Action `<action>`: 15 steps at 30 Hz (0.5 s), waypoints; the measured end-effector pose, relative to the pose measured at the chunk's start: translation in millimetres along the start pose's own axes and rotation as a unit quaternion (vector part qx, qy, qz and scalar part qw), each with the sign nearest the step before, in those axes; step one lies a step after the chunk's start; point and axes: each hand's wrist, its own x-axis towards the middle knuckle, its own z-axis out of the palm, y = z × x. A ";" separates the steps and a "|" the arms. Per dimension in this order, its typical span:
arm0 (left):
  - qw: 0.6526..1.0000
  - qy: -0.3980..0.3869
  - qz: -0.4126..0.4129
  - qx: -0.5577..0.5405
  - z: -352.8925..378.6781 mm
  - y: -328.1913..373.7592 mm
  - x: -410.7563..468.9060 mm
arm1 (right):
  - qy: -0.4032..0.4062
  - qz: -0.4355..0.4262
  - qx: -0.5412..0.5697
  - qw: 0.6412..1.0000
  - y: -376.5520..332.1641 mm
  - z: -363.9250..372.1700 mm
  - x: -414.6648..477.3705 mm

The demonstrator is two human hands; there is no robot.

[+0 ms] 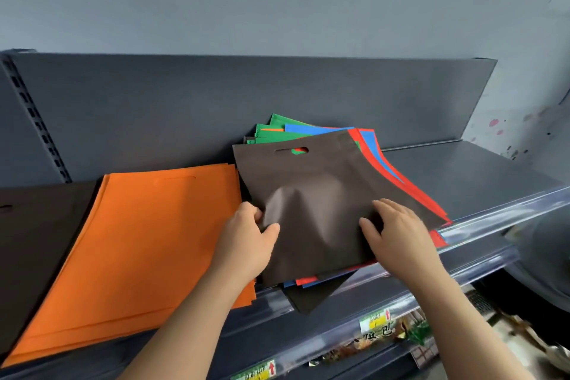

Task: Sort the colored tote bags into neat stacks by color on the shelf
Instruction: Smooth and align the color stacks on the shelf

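Pinching the brown bag at its near left edge, thumb on top, is the left hand. The right hand lies bent-fingered on the near right corner, pinch or press unclear. That bag tops the mixed pile at the middle of the shelf, slot rearward. The brown stack lies at the left end, past the orange stack, nearer the left hand.

Yellow price labels; packets below, perhaps snacks; grey wall.
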 end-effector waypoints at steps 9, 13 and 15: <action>0.996 0.008 -0.050 -0.077 2.3 3.9 2.2 | -0.020 -0.025 -0.027 0.999 -5.9 -2.4 -6.1; 0.990 0.020 -0.052 -0.132 -0.2 0.8 1.6 | -0.010 -0.023 0.019 0.999 -7.5 -9.0 -4.4; 0.986 0.024 -0.055 -0.157 -5.5 -2.3 -0.5 | -0.029 0.013 -0.007 0.999 -2.2 -12.8 0.1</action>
